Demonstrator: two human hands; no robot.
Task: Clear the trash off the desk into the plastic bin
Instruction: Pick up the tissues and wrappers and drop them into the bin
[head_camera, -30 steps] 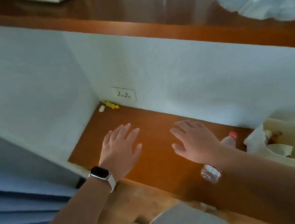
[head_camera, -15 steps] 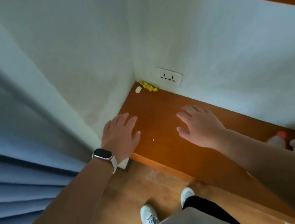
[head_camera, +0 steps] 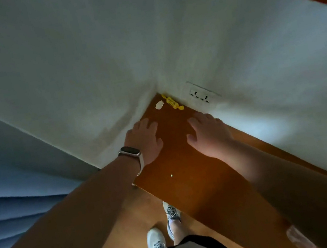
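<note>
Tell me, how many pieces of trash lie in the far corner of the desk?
2. A yellow wrapper lies along the back wall, below the wall socket. A small white scrap lies just left of it. Both hands are empty; more trash may be out of view.

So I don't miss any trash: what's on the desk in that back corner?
On the desk, in the corner: a yellow wrapper along the wall and a small white scrap. Anything under the left hand or right hand is hidden.
</note>
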